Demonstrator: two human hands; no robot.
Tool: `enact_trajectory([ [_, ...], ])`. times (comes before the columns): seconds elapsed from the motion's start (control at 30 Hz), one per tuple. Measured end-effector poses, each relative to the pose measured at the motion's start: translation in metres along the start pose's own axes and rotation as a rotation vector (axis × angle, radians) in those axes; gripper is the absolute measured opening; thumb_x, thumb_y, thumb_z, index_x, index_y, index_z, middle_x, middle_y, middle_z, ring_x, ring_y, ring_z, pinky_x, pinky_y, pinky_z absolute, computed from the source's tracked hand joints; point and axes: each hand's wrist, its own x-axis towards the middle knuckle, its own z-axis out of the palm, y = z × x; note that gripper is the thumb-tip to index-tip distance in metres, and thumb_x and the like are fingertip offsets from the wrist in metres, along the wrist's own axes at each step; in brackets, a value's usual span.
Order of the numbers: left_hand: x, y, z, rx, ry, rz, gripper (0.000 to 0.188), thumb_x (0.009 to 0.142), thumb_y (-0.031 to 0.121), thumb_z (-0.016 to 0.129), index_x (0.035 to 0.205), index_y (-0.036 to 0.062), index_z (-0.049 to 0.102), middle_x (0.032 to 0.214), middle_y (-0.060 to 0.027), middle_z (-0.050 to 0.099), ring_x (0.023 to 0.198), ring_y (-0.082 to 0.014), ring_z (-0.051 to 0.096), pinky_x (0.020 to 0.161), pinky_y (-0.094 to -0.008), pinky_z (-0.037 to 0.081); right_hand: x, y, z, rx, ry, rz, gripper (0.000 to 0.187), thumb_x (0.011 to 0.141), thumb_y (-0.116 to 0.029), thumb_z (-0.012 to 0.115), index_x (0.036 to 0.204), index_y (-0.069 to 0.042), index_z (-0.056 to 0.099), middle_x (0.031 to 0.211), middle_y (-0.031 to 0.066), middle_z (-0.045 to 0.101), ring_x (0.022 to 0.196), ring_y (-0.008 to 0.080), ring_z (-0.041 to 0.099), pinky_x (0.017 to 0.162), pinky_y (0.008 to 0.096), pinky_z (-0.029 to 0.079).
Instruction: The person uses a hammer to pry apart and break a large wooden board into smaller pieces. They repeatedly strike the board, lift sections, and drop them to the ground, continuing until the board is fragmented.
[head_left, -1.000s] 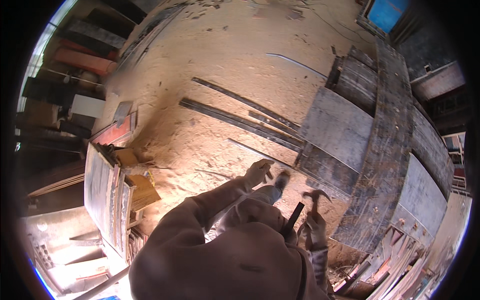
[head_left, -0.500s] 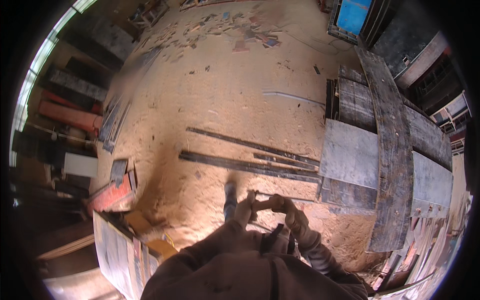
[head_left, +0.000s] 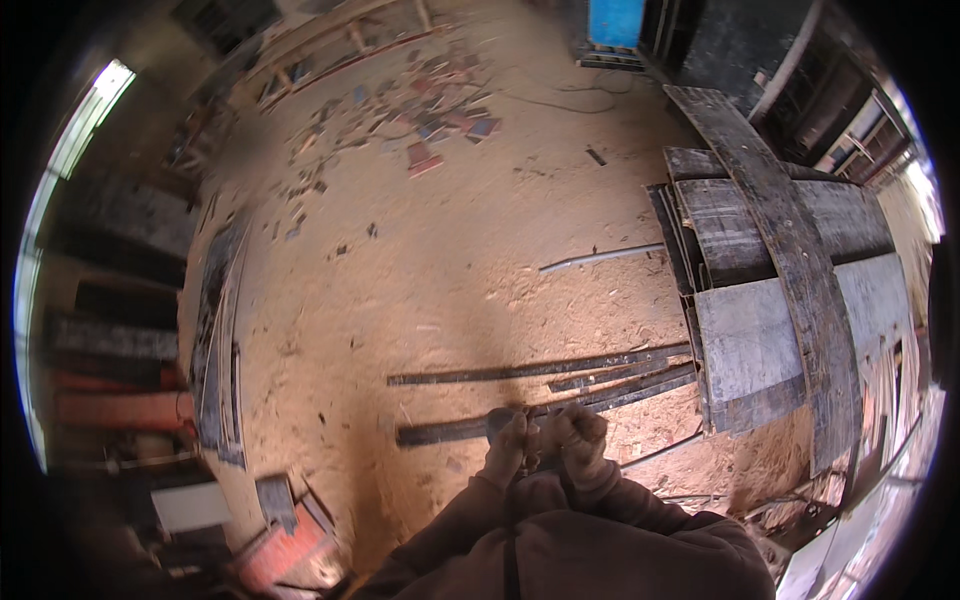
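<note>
My left hand point(head_left: 512, 447) is closed in front of my body, its fingers curled. Close beside it on the right, my right hand point(head_left: 582, 440) is also closed, knuckles up. What they hold, if anything, is too small or hidden to make out. Beyond my hands, dark narrow planks point(head_left: 460, 430) lie on the sandy floor, their right ends against a stack of boards. A shoe shows partly just behind my left hand.
Large boards point(head_left: 750, 335) are stacked at the right, with a long dark plank point(head_left: 785, 235) across them. A grey rod point(head_left: 600, 257) lies on the sandy floor. Scattered wood scraps point(head_left: 440, 110) cover the far floor. A red piece point(head_left: 285, 555) sits at lower left.
The view has turned, and the boards at right appear shifted. My right hand, earlier reaching across with fingers toward my left, is now curled closed beside it.
</note>
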Motion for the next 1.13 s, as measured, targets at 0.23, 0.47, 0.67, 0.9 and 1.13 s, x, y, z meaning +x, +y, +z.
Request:
enact_trajectory([
  [0.23, 0.193, 0.093, -0.190, 0.304, 0.309, 0.257, 0.048, 0.108, 0.041, 0.051, 0.093, 0.0012, 0.073, 0.084, -0.0077, 0.074, 0.074, -0.0167, 0.068, 0.074, -0.0329, 0.057, 0.179, -0.005, -0.014, 0.129, 0.611, -0.306, 0.043, 0.100, -0.023, 0.064, 0.065, -0.014, 0.041, 0.053, -0.0031, 0.037, 0.043, 0.0092, 0.033, 0.042, 0.0289, 0.025],
  [0.47, 0.228, 0.148, -0.390, 1.548, 0.071, -0.376, 0.034, 0.101, 0.038, 0.055, 0.103, 0.0088, 0.074, 0.103, -0.0085, 0.074, 0.090, -0.0232, 0.071, 0.083, -0.0434, 0.057, 0.273, -0.076, -0.037, 0.438, 0.920, -0.439, 0.051, 0.103, -0.031, 0.062, 0.062, -0.018, 0.036, 0.049, -0.0044, 0.030, 0.038, 0.0113, 0.028, 0.039, 0.0310, 0.028],
  [0.67, 0.373, 0.257, -0.376, 1.632, -0.106, -0.427, 0.036, 0.097, 0.041, 0.059, 0.109, 0.0111, 0.074, 0.113, -0.0082, 0.072, 0.099, -0.0227, 0.071, 0.087, -0.0436, 0.057, 0.322, -0.089, -0.083, 0.460, 1.284, -0.545, 0.036, 0.102, -0.033, 0.066, 0.076, -0.015, 0.049, 0.061, -0.0003, 0.045, 0.051, 0.0149, 0.048, 0.048, 0.0325, 0.041],
  [0.9, 0.693, 0.490, -0.266, 2.469, -0.888, 0.239, 0.041, 0.093, 0.044, 0.063, 0.117, 0.0137, 0.075, 0.125, -0.0079, 0.071, 0.109, -0.0221, 0.071, 0.092, -0.0438, 0.057, 0.397, -0.131, -0.138, 0.482, 1.775, -0.680, 0.049, 0.100, -0.043, 0.066, 0.065, -0.015, 0.047, 0.050, -0.0001, 0.043, 0.041, 0.0129, 0.041, 0.042, 0.0296, 0.034],
  [1.13, 0.963, 0.653, 0.018, 1.339, -0.197, 0.912, 0.035, 0.099, 0.047, 0.059, 0.097, 0.0124, 0.065, 0.071, -0.0108, 0.061, 0.055, -0.0273, 0.059, 0.053, -0.0473, 0.051, 0.422, -0.189, -0.251, 0.673, 1.990, -0.882, 0.060, 0.100, -0.048, 0.065, 0.056, -0.017, 0.038, 0.046, -0.0018, 0.033, 0.037, 0.0126, 0.032, 0.037, 0.0324, 0.027],
])
